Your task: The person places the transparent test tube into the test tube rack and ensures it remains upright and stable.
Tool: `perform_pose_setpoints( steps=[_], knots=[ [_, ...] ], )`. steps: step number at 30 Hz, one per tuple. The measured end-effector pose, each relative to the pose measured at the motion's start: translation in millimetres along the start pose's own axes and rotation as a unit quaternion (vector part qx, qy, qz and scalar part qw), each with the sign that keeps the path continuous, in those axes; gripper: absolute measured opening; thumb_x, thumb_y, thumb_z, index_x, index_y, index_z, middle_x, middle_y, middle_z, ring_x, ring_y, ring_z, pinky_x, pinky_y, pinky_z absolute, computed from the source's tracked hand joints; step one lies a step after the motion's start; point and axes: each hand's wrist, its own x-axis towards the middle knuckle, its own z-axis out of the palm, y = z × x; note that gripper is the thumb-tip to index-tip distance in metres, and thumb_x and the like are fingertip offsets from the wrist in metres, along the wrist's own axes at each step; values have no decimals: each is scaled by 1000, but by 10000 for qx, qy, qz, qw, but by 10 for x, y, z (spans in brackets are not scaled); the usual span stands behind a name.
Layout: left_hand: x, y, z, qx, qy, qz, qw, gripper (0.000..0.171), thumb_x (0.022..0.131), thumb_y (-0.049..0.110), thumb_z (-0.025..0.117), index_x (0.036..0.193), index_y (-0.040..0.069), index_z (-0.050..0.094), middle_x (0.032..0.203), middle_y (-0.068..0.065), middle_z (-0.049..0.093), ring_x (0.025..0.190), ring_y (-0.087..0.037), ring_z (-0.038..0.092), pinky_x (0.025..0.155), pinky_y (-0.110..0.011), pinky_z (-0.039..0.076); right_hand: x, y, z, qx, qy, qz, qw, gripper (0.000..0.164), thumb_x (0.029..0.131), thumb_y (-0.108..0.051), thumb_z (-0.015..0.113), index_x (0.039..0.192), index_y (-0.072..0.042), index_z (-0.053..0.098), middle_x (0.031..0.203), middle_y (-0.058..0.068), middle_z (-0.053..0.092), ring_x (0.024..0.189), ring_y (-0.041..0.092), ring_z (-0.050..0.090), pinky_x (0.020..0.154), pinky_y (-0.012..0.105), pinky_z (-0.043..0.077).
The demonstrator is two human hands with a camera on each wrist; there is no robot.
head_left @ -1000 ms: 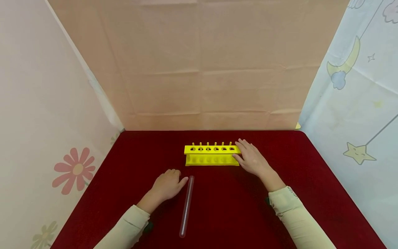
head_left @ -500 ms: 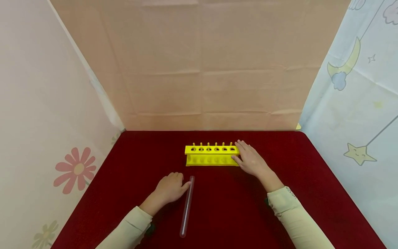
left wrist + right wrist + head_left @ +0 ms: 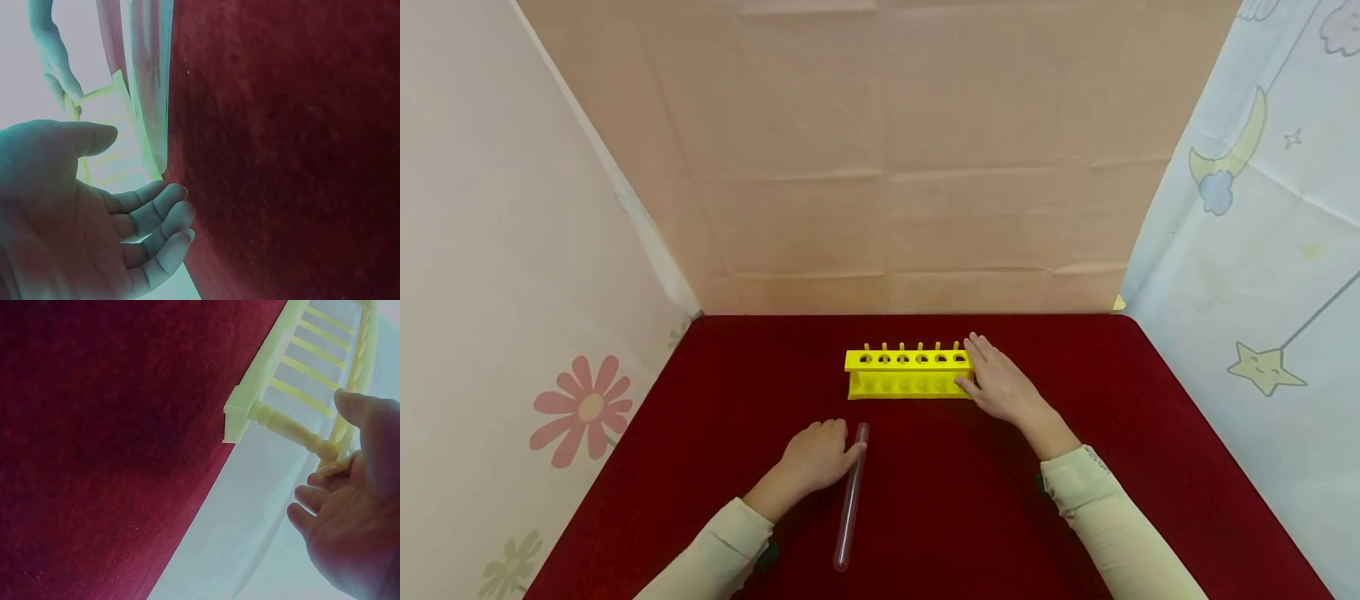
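A clear test tube (image 3: 850,508) lies lengthwise on the red cloth. My left hand (image 3: 820,455) is just left of its upper part, with the thumb over the tube in the head view. In the left wrist view the left hand's fingers (image 3: 169,203) are loosely bent, the palm holds nothing, and the tube (image 3: 156,81) is beyond them. Behind stands a yellow test tube rack (image 3: 910,361) with a row of holes and pegs. My right hand (image 3: 1003,385) holds the rack's right end, thumb (image 3: 353,406) on one side of the top plate and fingers round the end.
The red cloth (image 3: 970,517) covers the table, with its far edge behind the rack. A tan sheet (image 3: 880,167) hangs at the back. Patterned sheets (image 3: 1247,275) close off both sides.
My left hand has moved a little right and nearer to me, bringing its thumb over the tube. The right hand stays at the rack's end, shifted slightly left. Tube and rack look unmoved.
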Motion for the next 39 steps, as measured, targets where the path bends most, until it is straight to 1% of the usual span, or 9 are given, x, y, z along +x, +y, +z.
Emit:
perform_pose_setpoints(
  steps=[3,7,11,17,24,30,37,39],
  knots=[
    [4,8,29,-72,-50,-34,10000,36,100,41,61,95,5,60,76,-2,52,64,-16,47,59,-32,43,-5,1,2,67,-19,-24,10000,77,103,-36,57,156,7,22,165,25,19,152,39,20,121,52,23],
    [1,15,51,-177,-71,-38,9998,36,99,40,63,94,5,58,73,-2,50,61,-16,47,55,-31,42,-6,-1,3,89,-61,-17,9999,78,103,-36,57,157,7,19,166,24,15,153,38,18,121,52,23],
    [-14,39,48,-289,-102,-56,9995,36,98,39,64,93,4,58,70,-3,50,58,-16,48,52,-29,42,-9,-3,7,73,-56,-23,10000,79,103,-35,57,158,6,18,166,24,15,153,37,17,121,51,24],
    [-24,94,40,-420,-198,-268,9986,40,96,39,67,95,0,59,67,-5,53,54,-16,51,48,-28,43,-13,-8,18,50,-14,-1,10000,79,102,-34,59,157,6,19,165,24,18,153,37,19,121,50,24],
    [4,121,83,-336,-261,-489,9979,42,93,41,69,95,0,62,67,-5,55,54,-17,52,49,-29,44,-21,-7,28,-1,48,-31,10000,79,102,-32,60,157,8,20,164,26,21,153,38,20,121,50,24],
    [-3,143,91,-386,-291,-521,9975,43,91,41,72,94,0,61,67,-6,55,55,-18,51,49,-30,44,-15,-4,57,-26,118,-85,9999,79,102,-31,60,156,9,20,164,27,20,153,39,19,121,51,24],
    [-8,180,85,-489,-251,-521,9971,42,91,39,73,93,-1,60,67,-7,55,54,-18,52,49,-30,45,-5,6,78,-50,133,-78,9999,80,101,-32,61,156,10,20,164,27,20,153,40,18,121,52,24],
    [1,184,95,-487,-286,-579,9967,42,90,38,73,93,-1,60,68,-8,56,55,-18,53,49,-30,46,-5,7,81,-50,122,-78,9999,80,102,-32,60,156,9,19,164,27,19,153,40,18,121,52,24]
  ],
)
